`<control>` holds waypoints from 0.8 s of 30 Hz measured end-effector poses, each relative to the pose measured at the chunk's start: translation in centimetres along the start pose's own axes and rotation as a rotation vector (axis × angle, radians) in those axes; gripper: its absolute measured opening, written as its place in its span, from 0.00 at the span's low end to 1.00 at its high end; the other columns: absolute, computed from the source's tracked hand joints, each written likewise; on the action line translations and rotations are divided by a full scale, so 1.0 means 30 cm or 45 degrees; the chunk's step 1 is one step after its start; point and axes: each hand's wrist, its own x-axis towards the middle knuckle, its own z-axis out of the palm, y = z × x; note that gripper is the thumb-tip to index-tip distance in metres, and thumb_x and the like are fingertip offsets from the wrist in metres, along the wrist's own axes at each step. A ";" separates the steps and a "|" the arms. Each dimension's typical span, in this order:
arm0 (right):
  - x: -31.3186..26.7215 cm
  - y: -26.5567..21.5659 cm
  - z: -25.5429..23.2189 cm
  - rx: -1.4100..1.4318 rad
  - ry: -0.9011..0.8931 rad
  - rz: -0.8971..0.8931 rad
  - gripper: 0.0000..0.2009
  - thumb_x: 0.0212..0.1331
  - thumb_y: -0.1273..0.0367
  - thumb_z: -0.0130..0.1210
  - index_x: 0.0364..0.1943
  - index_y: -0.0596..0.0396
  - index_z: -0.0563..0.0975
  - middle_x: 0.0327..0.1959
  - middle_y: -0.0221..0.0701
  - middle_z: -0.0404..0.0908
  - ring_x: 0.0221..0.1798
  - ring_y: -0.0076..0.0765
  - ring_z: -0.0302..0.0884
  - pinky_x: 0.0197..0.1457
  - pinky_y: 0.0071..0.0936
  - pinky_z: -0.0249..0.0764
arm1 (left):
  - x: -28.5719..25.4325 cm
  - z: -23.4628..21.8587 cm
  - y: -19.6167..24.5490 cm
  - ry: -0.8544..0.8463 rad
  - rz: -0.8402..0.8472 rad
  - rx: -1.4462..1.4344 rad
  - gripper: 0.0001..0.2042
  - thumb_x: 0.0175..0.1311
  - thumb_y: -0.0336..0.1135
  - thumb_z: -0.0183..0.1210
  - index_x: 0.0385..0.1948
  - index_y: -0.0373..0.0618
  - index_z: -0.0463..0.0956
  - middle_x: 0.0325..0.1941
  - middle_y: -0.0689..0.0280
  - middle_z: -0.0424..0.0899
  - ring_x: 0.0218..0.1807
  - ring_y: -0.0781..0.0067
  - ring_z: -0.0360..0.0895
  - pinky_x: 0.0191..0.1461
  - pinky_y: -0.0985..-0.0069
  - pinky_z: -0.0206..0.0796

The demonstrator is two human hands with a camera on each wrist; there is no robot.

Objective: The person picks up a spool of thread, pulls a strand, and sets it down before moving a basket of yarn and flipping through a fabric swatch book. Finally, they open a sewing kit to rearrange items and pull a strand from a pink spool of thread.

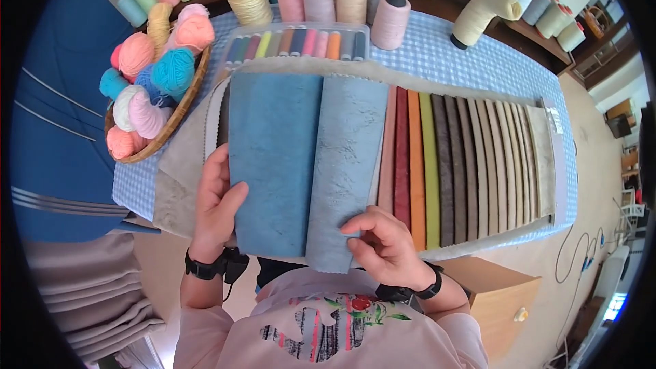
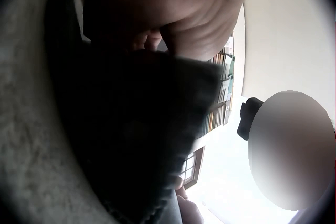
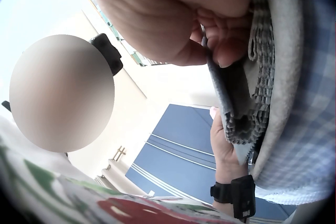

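A fabric swatch book lies across the table, its leaves fanned out to the right. At its left part is a deep blue swatch (image 1: 273,157), beside a light blue swatch (image 1: 348,143) that bulges up. My left hand (image 1: 217,201) holds the left edge of the turned leaves, thumb at the front and fingers partly hidden behind. With thumb and forefinger, my right hand (image 1: 389,249) pinches the light blue swatch near its lower right edge. In the right wrist view, the right hand (image 3: 173,19) has the leaf's edge between thumb and fingers, above a stack of zigzag-cut edges (image 3: 260,77).
A wicker basket (image 1: 186,119) of yarn balls stands at the left. Behind the book are a clear box (image 1: 232,35) of small thread spools and several thread cones (image 1: 391,24). A checked tablecloth (image 1: 437,55) covers the table. A wooden drawer unit (image 1: 502,301) stands below at the right.
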 end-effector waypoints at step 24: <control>0.015 -0.004 0.003 -0.078 -0.127 -0.133 0.14 0.51 0.78 0.53 0.45 0.58 0.76 0.30 0.36 0.73 0.29 0.39 0.73 0.32 0.30 0.69 | -0.060 -0.010 -0.030 -0.044 -0.067 -0.123 0.28 0.56 0.25 0.51 0.62 0.35 0.56 0.58 0.61 0.70 0.59 0.73 0.68 0.62 0.73 0.59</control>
